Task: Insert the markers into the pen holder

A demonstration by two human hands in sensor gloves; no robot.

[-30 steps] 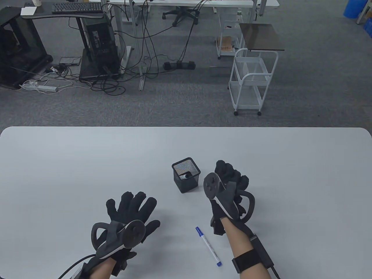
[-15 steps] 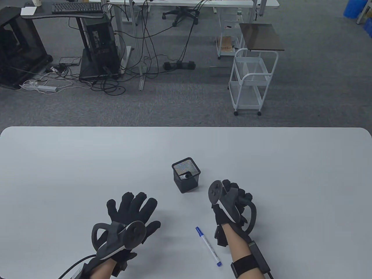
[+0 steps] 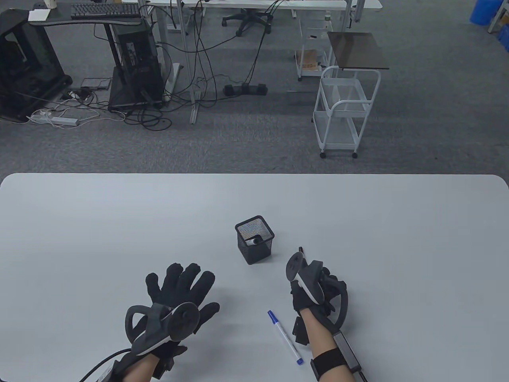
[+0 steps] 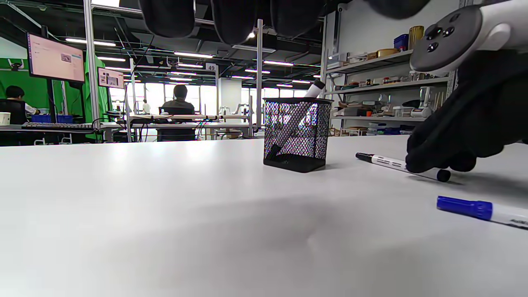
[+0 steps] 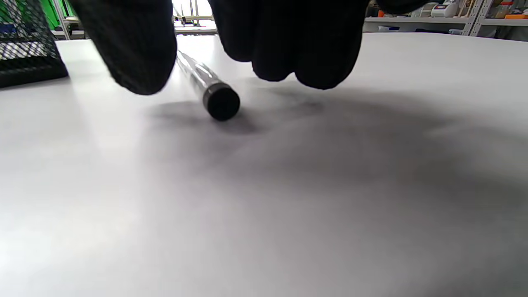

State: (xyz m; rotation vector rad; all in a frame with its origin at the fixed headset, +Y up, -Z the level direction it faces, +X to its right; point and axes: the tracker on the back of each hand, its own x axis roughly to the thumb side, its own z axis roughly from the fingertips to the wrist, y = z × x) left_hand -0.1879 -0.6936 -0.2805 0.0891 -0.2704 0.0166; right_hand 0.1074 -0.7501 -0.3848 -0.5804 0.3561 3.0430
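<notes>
Left wrist view: black marker (image 4: pixel 398 165) under right hand's fingertips (image 4: pixel 416 165).

Grey carpet (image 3: pixel 429 119) covers the floor beyond the far edge of the white desk (image 3: pixel 119 223). On that carpet, straight past the desk, stands a white wheeled cart (image 3: pixel 342 115), with a dark-topped side table (image 3: pixel 357 51) just behind it. Left of the cart, cables (image 3: pixel 206 67) trail across the floor toward a black computer tower (image 3: pixel 137 59) and a white power strip (image 3: pixel 53 118). In the left wrist view, ceiling strip lights (image 4: pixel 194 54) glow over a green wall (image 4: pixel 12 74), and shelving (image 4: pixel 371 82) lines the right.
</notes>
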